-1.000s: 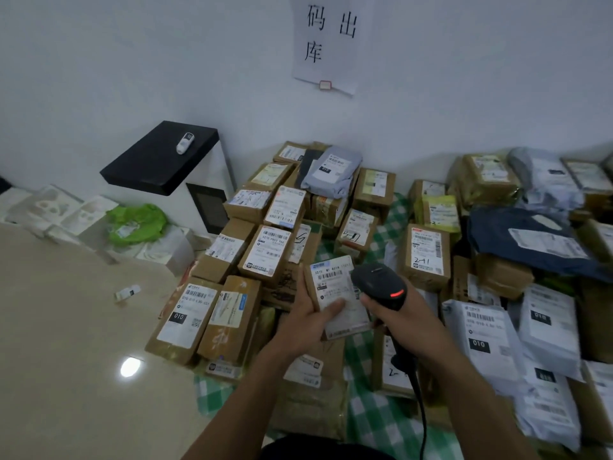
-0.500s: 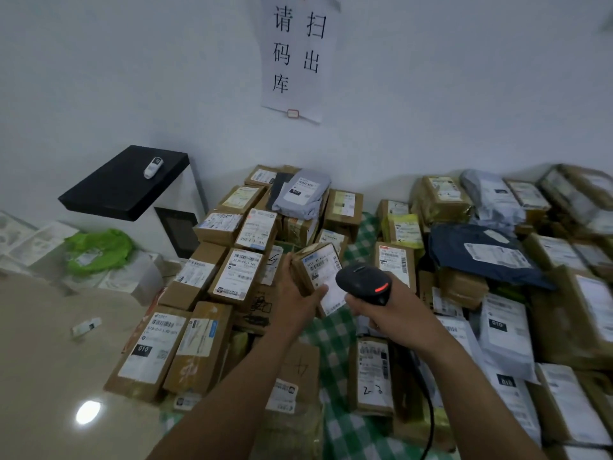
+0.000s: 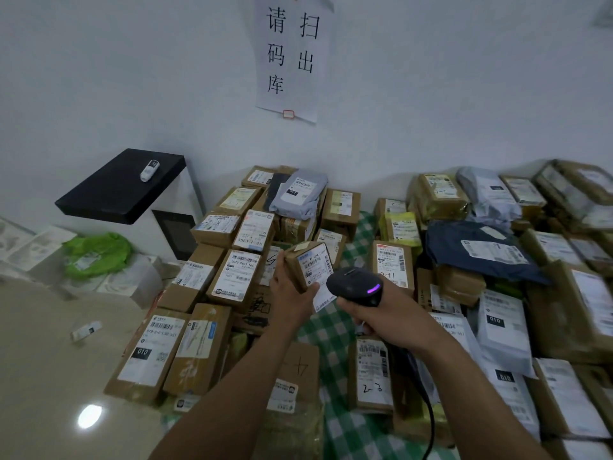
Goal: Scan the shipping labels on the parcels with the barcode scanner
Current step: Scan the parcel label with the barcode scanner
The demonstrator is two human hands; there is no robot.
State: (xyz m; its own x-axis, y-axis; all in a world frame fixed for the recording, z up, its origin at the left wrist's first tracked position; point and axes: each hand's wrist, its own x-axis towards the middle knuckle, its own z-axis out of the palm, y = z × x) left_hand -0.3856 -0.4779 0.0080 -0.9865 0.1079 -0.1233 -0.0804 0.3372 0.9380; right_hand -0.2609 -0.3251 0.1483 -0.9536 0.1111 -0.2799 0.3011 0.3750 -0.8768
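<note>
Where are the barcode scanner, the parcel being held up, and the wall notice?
barcode scanner (image 3: 353, 285): head view, top of its black head.
held parcel (image 3: 315, 265): head view, its white shipping label.
wall notice (image 3: 292, 58): head view, middle of the sheet.

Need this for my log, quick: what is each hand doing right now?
Left hand: closed, holding a small brown parcel.
Right hand: closed, holding the barcode scanner.

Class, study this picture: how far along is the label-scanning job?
Done: nothing shows what is already scanned. In hand: the left hand holds a small brown parcel, label toward the lit scanner in the right hand. Left: many labelled parcels lie around.
</note>
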